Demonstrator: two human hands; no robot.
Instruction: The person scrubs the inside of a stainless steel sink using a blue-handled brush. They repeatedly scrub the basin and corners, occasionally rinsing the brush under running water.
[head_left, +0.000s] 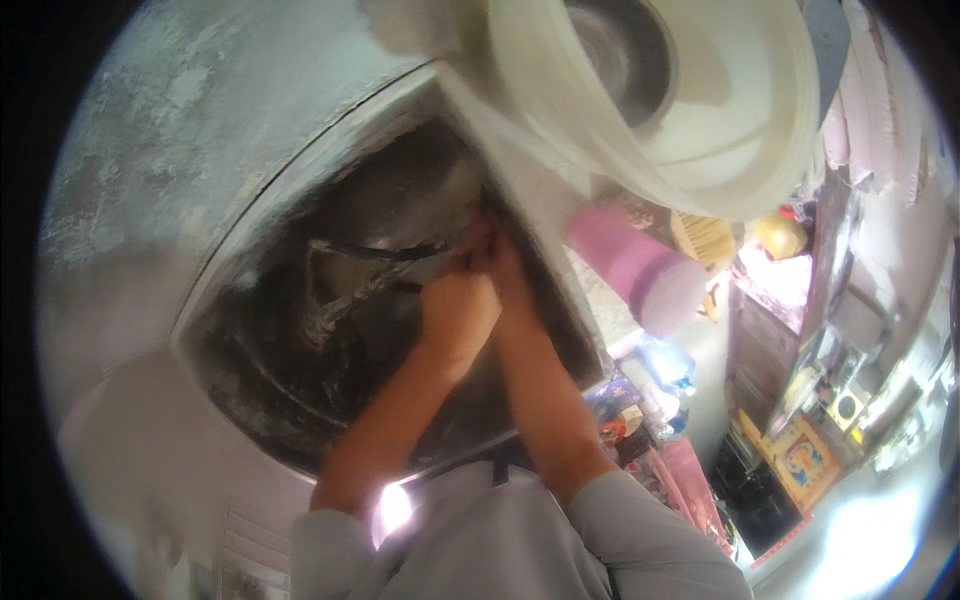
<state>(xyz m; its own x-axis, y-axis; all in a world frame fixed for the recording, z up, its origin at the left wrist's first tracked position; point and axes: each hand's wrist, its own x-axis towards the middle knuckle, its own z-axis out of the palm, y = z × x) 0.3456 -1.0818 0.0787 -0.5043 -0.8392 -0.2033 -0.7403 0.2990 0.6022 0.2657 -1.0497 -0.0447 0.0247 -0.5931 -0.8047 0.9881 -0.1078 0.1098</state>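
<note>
Before me is a sink basin (536, 225) with a dark interior and a pale rim. Both hands are together inside it, close to its right wall. My left hand (459, 304), fingers curled, rests against my right hand (491, 244), which reaches slightly farther in. From the hands a dark, wet-looking strip (375, 253), perhaps cloth or a strap, runs left across the basin. It bends at its left end, and a paler frayed part trails back towards the hands. My fingers appear closed on the strip's near end, though blur and shadow hide the exact grip.
A large cream plastic basin (750, 142) with a dark round vessel (626, 60) inside stands beyond the right rim. A pink cylindrical container (630, 262) and a yellowish brush (701, 238) lie below it. Bottles, cloths and a colourful box (801, 454) clutter the lower right.
</note>
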